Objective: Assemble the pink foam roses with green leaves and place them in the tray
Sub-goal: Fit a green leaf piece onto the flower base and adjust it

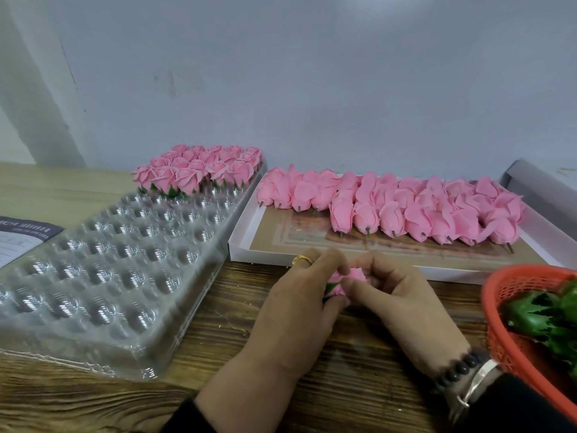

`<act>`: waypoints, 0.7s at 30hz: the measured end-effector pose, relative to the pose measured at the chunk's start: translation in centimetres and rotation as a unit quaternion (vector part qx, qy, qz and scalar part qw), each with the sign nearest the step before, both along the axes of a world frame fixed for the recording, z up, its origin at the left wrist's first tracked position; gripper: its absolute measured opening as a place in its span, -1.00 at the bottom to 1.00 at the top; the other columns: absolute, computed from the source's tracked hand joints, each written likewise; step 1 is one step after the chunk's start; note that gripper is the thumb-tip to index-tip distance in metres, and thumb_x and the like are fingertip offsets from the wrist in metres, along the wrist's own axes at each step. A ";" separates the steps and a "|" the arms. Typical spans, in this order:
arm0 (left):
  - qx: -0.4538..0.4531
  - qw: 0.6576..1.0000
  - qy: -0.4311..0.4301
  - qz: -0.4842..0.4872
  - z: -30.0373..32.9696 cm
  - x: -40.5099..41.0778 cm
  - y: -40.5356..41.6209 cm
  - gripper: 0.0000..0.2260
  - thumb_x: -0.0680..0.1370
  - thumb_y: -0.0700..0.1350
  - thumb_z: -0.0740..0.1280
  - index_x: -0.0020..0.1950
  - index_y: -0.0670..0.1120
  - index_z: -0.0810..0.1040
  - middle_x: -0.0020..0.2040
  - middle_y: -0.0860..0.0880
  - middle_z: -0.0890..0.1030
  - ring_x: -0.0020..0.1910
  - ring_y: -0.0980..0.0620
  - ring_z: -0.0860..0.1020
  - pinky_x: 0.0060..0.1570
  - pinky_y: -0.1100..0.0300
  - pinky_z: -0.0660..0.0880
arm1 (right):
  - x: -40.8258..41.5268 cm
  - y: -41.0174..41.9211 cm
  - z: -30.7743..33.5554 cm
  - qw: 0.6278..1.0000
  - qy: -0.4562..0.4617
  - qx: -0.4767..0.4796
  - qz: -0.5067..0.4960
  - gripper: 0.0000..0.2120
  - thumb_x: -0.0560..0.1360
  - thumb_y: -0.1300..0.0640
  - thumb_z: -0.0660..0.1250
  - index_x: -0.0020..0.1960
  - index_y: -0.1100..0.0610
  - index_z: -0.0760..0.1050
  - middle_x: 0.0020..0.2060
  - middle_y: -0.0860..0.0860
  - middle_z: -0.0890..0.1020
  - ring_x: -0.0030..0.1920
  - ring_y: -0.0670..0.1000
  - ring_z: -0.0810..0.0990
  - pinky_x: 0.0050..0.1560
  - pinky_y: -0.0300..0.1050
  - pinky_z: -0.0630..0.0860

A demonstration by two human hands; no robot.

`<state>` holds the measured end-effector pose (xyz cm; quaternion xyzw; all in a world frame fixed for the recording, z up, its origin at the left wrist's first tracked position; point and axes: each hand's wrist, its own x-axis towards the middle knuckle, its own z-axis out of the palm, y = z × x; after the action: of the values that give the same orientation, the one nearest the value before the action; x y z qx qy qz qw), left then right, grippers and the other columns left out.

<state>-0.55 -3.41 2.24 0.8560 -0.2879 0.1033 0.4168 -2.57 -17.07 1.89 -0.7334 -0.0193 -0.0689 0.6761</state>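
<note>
Pale grey-blue wall behind; wooden table (218,354) with dark grain in front. We take the clear plastic tray (103,270) as our landmark: it runs from the near left toward the wall, its rows of round cups mostly bare.

At the tray's far end we count several rows of finished roses (199,168), pink heads up, green leaves showing under the nearest row.

Just right of the tray lies a shallow white box (240,245) with a brown floor. Loose rose heads (406,210) lie in it in two rough rows, short stems pointing toward us.

Right of the tray's near half, over the table, our two hands meet. The left hand (299,304) has fingers curled round a pink rose (351,276), a ring on one finger; a bit of green leaf (330,288) shows at the thumb. The right hand (396,292) pinches the same rose from the other side, fingers bent in. The rose is mostly hidden between them. The right wrist carries a dark bead bracelet (462,367) and a watch (474,385).

Far right of the tray, at the frame edge, an orange mesh basket (505,295) holds green leaf pieces (537,320).

Left of the tray, partly under it, lies a printed sheet (22,239); text unreadable.
</note>
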 end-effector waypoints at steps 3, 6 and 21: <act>0.021 1.000 -0.014 0.012 0.0 0.1 0.0 -0.80 0.42 -0.21 0.40 -0.03 -0.01 0.47 -0.07 0.10 0.50 -0.07 0.14 0.43 -0.09 0.28 0.38 | 0.2 0.2 0.0 0.999 -0.001 -0.030 -0.011 -0.89 0.41 0.36 0.37 -0.06 0.27 0.58 -0.13 0.48 0.53 -0.19 0.16 0.51 0.03 0.33 0.44; 0.038 0.999 -0.027 0.019 -0.3 0.0 0.0 -0.80 0.44 -0.18 0.38 -0.05 0.04 0.42 -0.10 0.14 0.49 -0.08 0.17 0.41 -0.16 0.41 0.32 | 0.3 0.3 -0.3 0.998 -0.006 -0.055 -0.015 -0.89 0.40 0.36 0.38 -0.09 0.23 0.58 -0.16 0.47 0.53 -0.22 0.14 0.50 0.00 0.29 0.46; 0.033 0.998 -0.044 0.012 -0.5 0.2 -0.1 -0.76 0.46 -0.21 0.34 -0.10 0.07 0.32 -0.18 0.19 0.41 -0.15 0.21 0.34 -0.16 0.43 0.30 | 0.4 0.1 -0.9 0.994 -0.055 -0.092 -0.014 -0.83 0.37 0.34 0.41 -0.19 0.08 0.59 -0.30 0.21 0.61 -0.31 0.00 0.51 -0.21 -0.11 0.48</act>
<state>-0.35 -3.47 1.73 0.8674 -0.2986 0.1362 0.3742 -2.17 -17.00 0.94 -0.7880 -0.0520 -0.1166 0.6023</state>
